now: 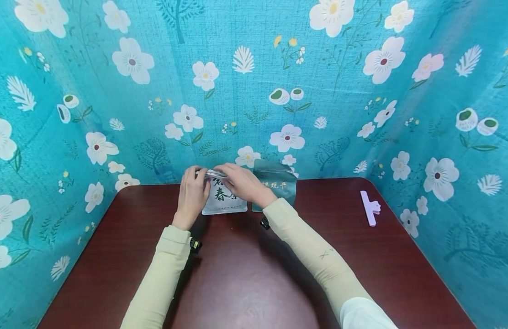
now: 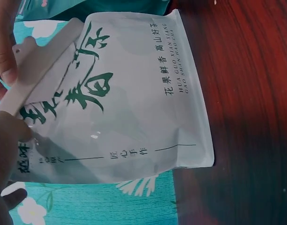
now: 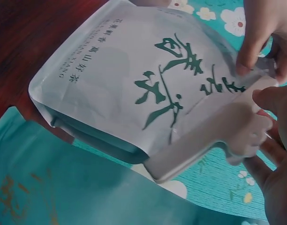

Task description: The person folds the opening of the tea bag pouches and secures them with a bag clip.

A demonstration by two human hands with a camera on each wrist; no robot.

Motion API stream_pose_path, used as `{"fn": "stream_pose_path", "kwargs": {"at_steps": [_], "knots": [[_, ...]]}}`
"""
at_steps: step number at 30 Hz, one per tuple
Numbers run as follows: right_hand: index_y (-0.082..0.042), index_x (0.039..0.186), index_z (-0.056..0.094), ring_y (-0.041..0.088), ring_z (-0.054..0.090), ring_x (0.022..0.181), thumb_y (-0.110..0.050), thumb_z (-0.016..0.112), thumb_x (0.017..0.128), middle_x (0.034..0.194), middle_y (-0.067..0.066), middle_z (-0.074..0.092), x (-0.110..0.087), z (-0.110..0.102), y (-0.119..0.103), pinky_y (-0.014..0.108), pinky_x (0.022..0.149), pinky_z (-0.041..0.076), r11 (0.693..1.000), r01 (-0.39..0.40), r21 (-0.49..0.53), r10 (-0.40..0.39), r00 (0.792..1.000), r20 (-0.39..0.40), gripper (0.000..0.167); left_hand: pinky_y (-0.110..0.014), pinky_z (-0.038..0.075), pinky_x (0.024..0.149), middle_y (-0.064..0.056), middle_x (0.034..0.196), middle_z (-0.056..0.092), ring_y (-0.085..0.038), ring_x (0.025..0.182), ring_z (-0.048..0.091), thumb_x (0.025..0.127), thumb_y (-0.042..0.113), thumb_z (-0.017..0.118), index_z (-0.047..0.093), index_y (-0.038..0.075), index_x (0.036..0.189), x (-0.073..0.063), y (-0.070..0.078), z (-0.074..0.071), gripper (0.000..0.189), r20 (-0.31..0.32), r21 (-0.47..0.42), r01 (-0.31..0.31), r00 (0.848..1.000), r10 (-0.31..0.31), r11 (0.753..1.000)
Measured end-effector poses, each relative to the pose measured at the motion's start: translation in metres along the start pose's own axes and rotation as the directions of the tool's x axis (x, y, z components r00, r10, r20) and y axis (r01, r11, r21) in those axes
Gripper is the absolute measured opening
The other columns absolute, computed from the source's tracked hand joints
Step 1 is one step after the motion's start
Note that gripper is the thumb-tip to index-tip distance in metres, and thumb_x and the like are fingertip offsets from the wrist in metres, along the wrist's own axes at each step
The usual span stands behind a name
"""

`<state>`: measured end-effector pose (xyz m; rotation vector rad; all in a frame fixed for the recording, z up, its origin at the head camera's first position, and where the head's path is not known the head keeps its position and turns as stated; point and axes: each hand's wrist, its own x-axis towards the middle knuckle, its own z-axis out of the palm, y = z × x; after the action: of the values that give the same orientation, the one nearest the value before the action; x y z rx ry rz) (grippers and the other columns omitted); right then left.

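Observation:
A white tea bag with green characters stands at the back of the table. Its top is folded toward a pale sealing clip, which lies across that edge. My left hand pinches the top left corner of the bag, close to one end of the clip. With thumb and fingers, my right hand grips the clip by its tabbed handle; its thumb lies on the bar in the right wrist view. Whether the clip's jaws are fully closed on the bag cannot be told.
Right of the white bag stands a dark green tea bag, partly behind my right hand and wrist. A lilac clip lies on the right of the dark red table. Flowered teal cloth hangs behind and along both sides.

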<state>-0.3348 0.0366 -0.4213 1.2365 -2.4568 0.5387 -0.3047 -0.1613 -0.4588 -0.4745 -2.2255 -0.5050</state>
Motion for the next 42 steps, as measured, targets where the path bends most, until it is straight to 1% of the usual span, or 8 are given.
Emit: {"fn": "stream_pose_path", "kwargs": {"at_steps": [6,14,19,23,27,31,37,42], "knots": [[-0.006,0.144,0.054,0.018,0.066,0.112,-0.013,0.066,0.099,0.136,0.007,0.062,-0.005,-0.011,-0.005,0.035,0.090,0.056,1.000,0.002,0.011,-0.002,1.000,0.012,0.046,-0.057,0.042,0.105,-0.027,0.131,0.055,-0.044,0.124,0.051,0.091,0.006,0.074,0.061,-0.003,0.133,-0.002,0.005,-0.004,0.045,0.029,0.040,-0.004,1.000,0.003,0.999],[-0.008,0.145,0.053,0.021,0.060,0.127,-0.016,0.068,0.099,0.141,0.008,0.060,-0.019,-0.033,-0.011,0.037,0.103,0.051,0.999,-0.011,-0.035,0.011,1.000,0.010,0.050,-0.059,0.035,0.112,-0.030,0.137,0.054,-0.046,0.130,0.048,0.089,0.008,0.076,0.057,-0.003,0.139,-0.001,0.013,-0.012,0.054,-0.007,0.038,-0.042,0.999,0.042,0.998],[-0.006,0.144,0.054,0.024,0.056,0.132,-0.013,0.071,0.096,0.141,0.009,0.060,-0.036,-0.049,-0.010,0.039,0.112,0.044,0.996,0.020,-0.082,-0.024,0.999,-0.049,0.052,-0.060,0.035,0.112,-0.029,0.139,0.053,-0.046,0.131,0.048,0.092,0.012,0.072,0.055,-0.003,0.141,-0.002,0.014,-0.021,0.054,-0.007,0.021,-0.042,0.999,0.042,0.999],[-0.004,0.143,0.055,0.030,0.052,0.135,-0.012,0.072,0.095,0.141,0.012,0.060,-0.052,-0.064,-0.006,0.041,0.117,0.037,0.994,0.024,-0.109,-0.038,0.992,-0.123,0.052,-0.060,0.034,0.113,-0.028,0.141,0.051,-0.045,0.133,0.047,0.095,0.016,0.069,0.052,-0.003,0.143,-0.007,0.006,-0.027,0.055,0.002,0.010,-0.011,1.000,0.010,1.000],[-0.002,0.142,0.055,0.032,0.050,0.136,-0.012,0.072,0.095,0.140,0.014,0.060,-0.071,-0.078,0.003,0.043,0.116,0.038,0.995,-0.006,-0.097,-0.012,0.983,-0.183,0.051,-0.060,0.034,0.113,-0.029,0.141,0.052,-0.046,0.133,0.046,0.095,0.017,0.069,0.053,-0.004,0.143,-0.014,-0.003,-0.032,0.054,0.002,0.009,0.031,1.000,-0.031,0.999],[0.000,0.142,0.055,0.034,0.049,0.138,-0.012,0.071,0.096,0.142,0.016,0.059,-0.088,-0.087,0.014,0.047,0.116,0.037,0.996,-0.043,-0.082,0.025,0.977,-0.213,0.050,-0.061,0.034,0.113,-0.030,0.139,0.053,-0.047,0.132,0.047,0.095,0.015,0.068,0.054,-0.005,0.141,-0.016,-0.006,-0.033,0.053,-0.006,-0.002,0.037,0.999,-0.037,0.999],[-0.002,0.145,0.052,0.034,0.049,0.139,-0.013,0.070,0.096,0.145,0.017,0.056,-0.111,-0.092,0.036,0.050,0.119,0.033,0.989,-0.126,-0.075,0.107,0.971,-0.213,0.053,-0.059,0.036,0.112,-0.030,0.139,0.053,-0.047,0.131,0.048,0.092,0.009,0.071,0.053,-0.007,0.141,-0.013,0.000,-0.029,0.054,-0.021,-0.009,-0.005,1.000,0.005,1.000],[-0.004,0.148,0.050,0.033,0.045,0.142,-0.011,0.071,0.096,0.148,0.015,0.054,-0.122,-0.090,0.049,0.050,0.118,0.034,0.978,-0.196,-0.063,0.183,0.968,-0.175,0.056,-0.059,0.039,0.110,-0.029,0.138,0.053,-0.047,0.130,0.048,0.088,0.003,0.071,0.054,-0.006,0.140,-0.002,0.012,-0.020,0.055,-0.028,-0.007,-0.056,0.998,0.056,0.998]]}}
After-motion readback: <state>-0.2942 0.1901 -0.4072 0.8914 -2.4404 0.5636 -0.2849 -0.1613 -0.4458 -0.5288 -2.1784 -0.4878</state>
